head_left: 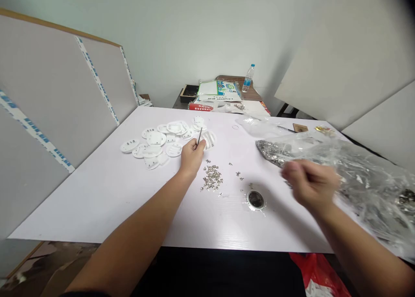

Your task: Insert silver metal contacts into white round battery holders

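L hand (193, 156) is clenched in a tight pinch on a slim metal pick (200, 135), tip up at approx 12 o'clock. Too small to tell if it's tweezers. Tip is just beside a ribbed white plastic part (209, 139). Pile of white plastic discs (155, 143) sits at 10 o'clock of L hand, overlapping, some w/ metal bits on them. Loose small metal clips (212, 178) lie at 5 o'clock, close to the wrist, plus a few strays further out.

R hand (309, 182) is blurred, fingers half curled, over the table at 3 o'clock of the clips. Can't tell if it's holding anything. Clear plastic bag (366, 176) w/ silver parts inside is at 2 o'clock of R hand, and a dark silver heap (269, 152) is at 10 o'clock. Round metal ring (256, 199) sits at 7 o'clock of R hand.

Handling: keep pinch short and near the tip, heel of hand steady, so the pick doesn't nudge the discs or clips.

Room: white tabletop (97, 193) has its widest run at 8 o'clock of L hand. Near edge is at 6 o'clock of both hands. Bag runs over the R edge, so R arm has less room there. Gray boards (58, 94) stand along the L edge.
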A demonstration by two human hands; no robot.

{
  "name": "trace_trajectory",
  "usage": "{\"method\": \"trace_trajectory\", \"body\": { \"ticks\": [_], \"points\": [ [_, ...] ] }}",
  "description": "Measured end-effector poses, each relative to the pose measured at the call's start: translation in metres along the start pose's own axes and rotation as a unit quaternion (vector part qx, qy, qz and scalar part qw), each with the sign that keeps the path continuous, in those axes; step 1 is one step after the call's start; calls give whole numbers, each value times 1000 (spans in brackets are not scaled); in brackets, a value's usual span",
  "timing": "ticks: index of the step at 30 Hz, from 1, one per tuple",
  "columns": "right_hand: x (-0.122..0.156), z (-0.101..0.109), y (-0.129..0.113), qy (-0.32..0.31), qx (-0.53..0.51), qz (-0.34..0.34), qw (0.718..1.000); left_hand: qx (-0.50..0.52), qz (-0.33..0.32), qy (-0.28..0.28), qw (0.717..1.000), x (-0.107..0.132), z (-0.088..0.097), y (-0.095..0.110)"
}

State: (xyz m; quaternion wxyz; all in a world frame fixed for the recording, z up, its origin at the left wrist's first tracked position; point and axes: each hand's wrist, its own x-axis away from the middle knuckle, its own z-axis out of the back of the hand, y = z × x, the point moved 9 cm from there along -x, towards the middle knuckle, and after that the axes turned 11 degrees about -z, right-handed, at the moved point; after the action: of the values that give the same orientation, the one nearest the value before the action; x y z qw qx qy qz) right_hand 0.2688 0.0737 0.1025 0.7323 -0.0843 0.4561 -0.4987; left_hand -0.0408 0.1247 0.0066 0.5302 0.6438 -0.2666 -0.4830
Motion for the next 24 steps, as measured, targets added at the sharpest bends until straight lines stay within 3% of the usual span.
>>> {"method": "trace_trajectory", "body": {
  "ticks": [3, 5, 7, 9, 12, 16, 24],
  "points": [
    [-27, -94, -13, -118, -36, -18, 992, -2, 5, 9, 1000, -4, 5, -6],
    [-41, -145, -16, -169, -33, -16, 985, -5, 0, 19, 1000, -7, 9, -7],
    [-49, -184, -13, -210, -25, -16, 977, -9, -6, 34, 999, -10, 14, -8],
    [-51, -207, -6, -236, -15, -18, 971, -14, -11, 48, 999, -13, 19, -9],
    [-50, -222, 2, -250, -1, -32, 968, -21, -20, 60, 998, -17, 23, -10],
    [-48, -223, 3, -262, -6, -47, 964, -26, -26, 63, 997, -18, 23, -12],
    [-52, -192, 4, -285, -74, -99, 950, -33, -37, 39, 998, -16, 18, -7]
  ]
}}
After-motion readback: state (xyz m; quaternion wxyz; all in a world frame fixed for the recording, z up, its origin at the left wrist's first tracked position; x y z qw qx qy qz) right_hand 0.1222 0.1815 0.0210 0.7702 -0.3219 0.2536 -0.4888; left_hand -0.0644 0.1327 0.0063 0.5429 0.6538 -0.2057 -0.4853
